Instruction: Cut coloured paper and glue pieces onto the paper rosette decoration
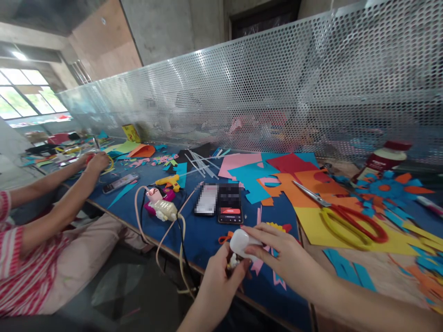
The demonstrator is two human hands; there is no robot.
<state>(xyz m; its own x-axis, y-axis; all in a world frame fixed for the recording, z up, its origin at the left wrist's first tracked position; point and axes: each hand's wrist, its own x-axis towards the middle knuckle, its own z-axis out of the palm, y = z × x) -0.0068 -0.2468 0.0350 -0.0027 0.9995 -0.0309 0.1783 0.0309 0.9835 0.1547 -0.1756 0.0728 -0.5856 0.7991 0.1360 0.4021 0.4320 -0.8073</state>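
Observation:
My right hand [277, 246] is closed, thumb and fingers pinching a smooth white rounded object [239, 241] that resembles an earbud case. Just below it, my left hand [221, 272] has its thumb and fingers curled round a small white piece [234, 261], partly hidden by the fingers. Whether the two white things are joined, I cannot tell. Both hands meet over the front edge of the blue table [261, 299]. Behind them lie an orange paper strip [225, 238] and pink paper ribbons [279, 279].
Two phones [230, 205] lie beyond my hands. To their left are a cabled power strip [162, 206] and a yellow glue gun [168, 182]. Large scissors [346, 219] rest on coloured paper [313, 226] at right. A co-worker's hands [97, 162] work at left. Perforated metal [242, 92] borders the back.

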